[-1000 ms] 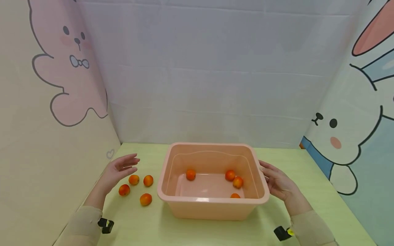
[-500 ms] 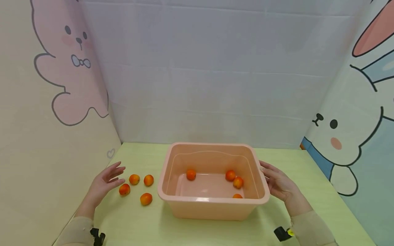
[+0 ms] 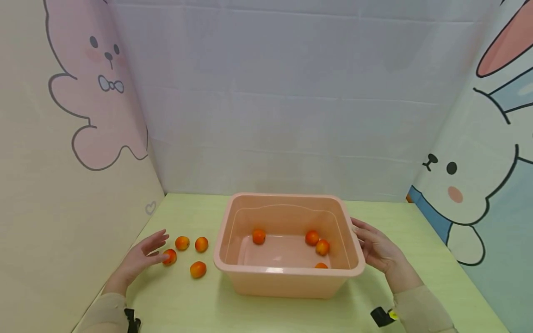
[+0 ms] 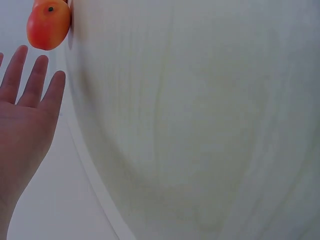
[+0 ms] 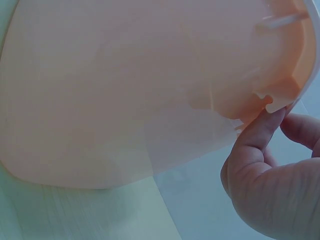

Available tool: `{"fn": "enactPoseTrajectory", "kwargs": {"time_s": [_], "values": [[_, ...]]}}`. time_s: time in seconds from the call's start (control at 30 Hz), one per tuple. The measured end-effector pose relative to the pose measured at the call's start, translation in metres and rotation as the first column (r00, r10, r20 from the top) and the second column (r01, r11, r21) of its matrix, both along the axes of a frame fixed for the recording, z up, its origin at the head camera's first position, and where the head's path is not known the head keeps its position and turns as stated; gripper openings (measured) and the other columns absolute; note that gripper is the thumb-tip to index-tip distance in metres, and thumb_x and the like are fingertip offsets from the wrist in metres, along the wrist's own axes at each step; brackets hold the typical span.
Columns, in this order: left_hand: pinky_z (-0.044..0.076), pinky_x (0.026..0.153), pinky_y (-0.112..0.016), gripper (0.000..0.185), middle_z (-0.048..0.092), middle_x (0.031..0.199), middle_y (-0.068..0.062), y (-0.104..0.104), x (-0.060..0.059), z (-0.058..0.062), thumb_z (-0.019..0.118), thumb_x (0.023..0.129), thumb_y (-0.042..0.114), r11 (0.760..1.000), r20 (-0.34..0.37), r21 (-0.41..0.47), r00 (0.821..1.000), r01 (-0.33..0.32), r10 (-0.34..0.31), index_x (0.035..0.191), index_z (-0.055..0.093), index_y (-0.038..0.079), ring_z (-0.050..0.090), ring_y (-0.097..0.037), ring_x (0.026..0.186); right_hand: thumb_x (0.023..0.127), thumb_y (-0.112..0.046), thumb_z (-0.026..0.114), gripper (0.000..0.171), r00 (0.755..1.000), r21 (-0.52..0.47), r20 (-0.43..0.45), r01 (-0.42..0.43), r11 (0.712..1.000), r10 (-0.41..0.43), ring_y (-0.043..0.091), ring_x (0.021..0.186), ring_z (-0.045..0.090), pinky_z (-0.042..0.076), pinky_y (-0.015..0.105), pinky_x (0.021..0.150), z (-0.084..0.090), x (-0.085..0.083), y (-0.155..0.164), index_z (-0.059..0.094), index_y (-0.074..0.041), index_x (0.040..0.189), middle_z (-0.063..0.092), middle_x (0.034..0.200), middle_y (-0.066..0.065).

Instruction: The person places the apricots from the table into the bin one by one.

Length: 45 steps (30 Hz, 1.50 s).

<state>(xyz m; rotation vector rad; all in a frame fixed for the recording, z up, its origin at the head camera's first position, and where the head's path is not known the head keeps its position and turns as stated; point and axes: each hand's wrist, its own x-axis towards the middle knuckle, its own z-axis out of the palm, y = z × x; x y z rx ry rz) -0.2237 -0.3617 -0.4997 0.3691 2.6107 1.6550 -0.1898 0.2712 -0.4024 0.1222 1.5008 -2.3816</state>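
A pink plastic tub (image 3: 287, 274) stands mid-table with several orange fruits inside, such as one (image 3: 258, 236) at the back left. Several more fruits lie on the table to its left. My left hand (image 3: 145, 253) hovers low with straight, spread fingers, its fingertips right beside the nearest fruit (image 3: 170, 257). In the left wrist view, the hand (image 4: 27, 115) is flat and empty, with a fruit (image 4: 48, 22) just beyond the fingertips. My right hand (image 3: 374, 249) rests against the tub's right wall. Its thumb (image 5: 257, 135) touches under the tub's (image 5: 140, 90) rim.
The pale green table (image 3: 187, 305) is walled in by a cartoon panel on the left (image 3: 83, 138), a white back wall (image 3: 283, 115) and another cartoon panel on the right (image 3: 479, 175). Three other loose fruits (image 3: 198, 269) lie between my left hand and the tub.
My left hand has drawn back from beyond the loose fruits and dropped toward the nearest one. The right hand and the tub have stayed put.
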Motion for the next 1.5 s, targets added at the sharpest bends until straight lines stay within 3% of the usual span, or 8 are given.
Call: {"fn": "enactPoseTrajectory", "kwargs": {"time_s": [0.07, 0.23, 0.33, 0.7, 0.9, 0.97, 1.23, 1.5], "values": [[0.042, 0.096, -0.016, 0.074, 0.049, 0.143, -0.02, 0.0, -0.001, -0.002, 0.074, 0.089, 0.009, 1.0, 0.001, -0.013, 1.0, 0.002, -0.001, 0.15, 0.033, -0.005, 0.052, -0.006, 0.122, 0.105, -0.014, 0.049, 0.024, 1.0, -0.001, 0.002, 0.002, 1.0, -0.002, 0.015, 0.099, 0.062, 0.053, 0.036, 0.091, 0.0, 0.0, 0.0, 0.068, -0.027, 0.112, 0.066, 0.116, -0.003], [0.042, 0.097, -0.019, 0.076, 0.046, 0.142, -0.031, 0.001, -0.002, -0.005, 0.076, 0.087, 0.009, 0.999, 0.029, -0.054, 1.0, -0.007, 0.009, 0.148, 0.034, -0.008, 0.047, -0.041, 0.129, 0.105, -0.014, 0.049, 0.024, 1.0, 0.001, 0.008, 0.007, 1.0, -0.007, 0.015, 0.099, 0.061, 0.054, 0.034, 0.091, 0.002, 0.0, -0.001, 0.069, -0.027, 0.111, 0.066, 0.115, -0.003], [0.04, 0.098, -0.017, 0.076, 0.047, 0.142, -0.031, 0.001, -0.003, -0.007, 0.077, 0.087, 0.01, 0.998, 0.059, -0.069, 0.998, -0.005, 0.009, 0.148, 0.035, -0.008, 0.043, -0.048, 0.13, 0.105, -0.014, 0.05, 0.024, 1.0, -0.004, 0.011, 0.006, 1.0, -0.006, 0.015, 0.099, 0.06, 0.054, 0.034, 0.091, 0.002, 0.0, -0.001, 0.069, -0.027, 0.111, 0.065, 0.115, -0.003], [0.044, 0.096, -0.019, 0.07, 0.054, 0.137, -0.026, 0.001, -0.002, -0.011, 0.079, 0.086, 0.016, 0.99, 0.108, -0.137, 0.993, -0.022, 0.037, 0.143, 0.045, -0.008, 0.049, -0.043, 0.128, 0.106, -0.016, 0.049, 0.025, 1.0, -0.006, 0.004, -0.011, 1.0, 0.011, 0.015, 0.098, 0.061, 0.054, 0.034, 0.091, 0.0, -0.002, -0.001, 0.07, -0.028, 0.111, 0.066, 0.115, -0.003], [0.04, 0.106, -0.048, 0.069, 0.053, 0.14, -0.023, 0.002, 0.0, -0.012, 0.08, 0.085, 0.023, 0.983, 0.153, -0.18, 0.985, -0.047, 0.075, 0.14, 0.05, -0.006, 0.044, -0.044, 0.132, 0.105, -0.016, 0.05, 0.024, 1.0, -0.003, 0.013, 0.002, 1.0, -0.002, 0.015, 0.098, 0.061, 0.054, 0.034, 0.091, 0.0, -0.001, 0.0, 0.07, -0.028, 0.11, 0.065, 0.115, -0.003], [0.039, 0.106, -0.051, 0.068, 0.053, 0.14, -0.023, 0.002, 0.0, -0.012, 0.08, 0.085, 0.023, 0.982, 0.159, -0.182, 0.984, -0.055, 0.084, 0.14, 0.052, -0.005, 0.044, -0.043, 0.132, 0.105, -0.015, 0.05, 0.024, 1.0, 0.001, 0.013, 0.007, 1.0, -0.007, 0.015, 0.098, 0.06, 0.054, 0.034, 0.091, -0.001, -0.001, 0.0, 0.07, -0.028, 0.109, 0.065, 0.115, -0.003], [0.044, 0.092, -0.019, 0.061, 0.06, 0.133, -0.019, -0.001, -0.002, -0.016, 0.081, 0.084, 0.025, 0.976, 0.157, -0.2, 0.98, -0.088, 0.121, 0.134, 0.059, -0.002, 0.05, -0.037, 0.126, 0.105, -0.016, 0.05, 0.025, 1.0, 0.011, 0.015, 0.012, 1.0, -0.012, 0.015, 0.099, 0.06, 0.054, 0.034, 0.091, -0.001, -0.001, 0.0, 0.07, -0.029, 0.109, 0.065, 0.115, -0.003], [0.046, 0.084, -0.015, 0.06, 0.062, 0.128, -0.02, -0.003, -0.002, -0.017, 0.082, 0.083, 0.023, 0.978, 0.14, -0.167, 0.98, -0.121, 0.145, 0.132, 0.06, -0.005, 0.06, -0.009, 0.103, 0.105, -0.015, 0.049, 0.025, 1.0, 0.006, 0.013, 0.003, 1.0, -0.003, 0.015, 0.099, 0.061, 0.054, 0.035, 0.091, 0.0, 0.0, 0.0, 0.071, -0.029, 0.109, 0.065, 0.115, -0.003]]}}
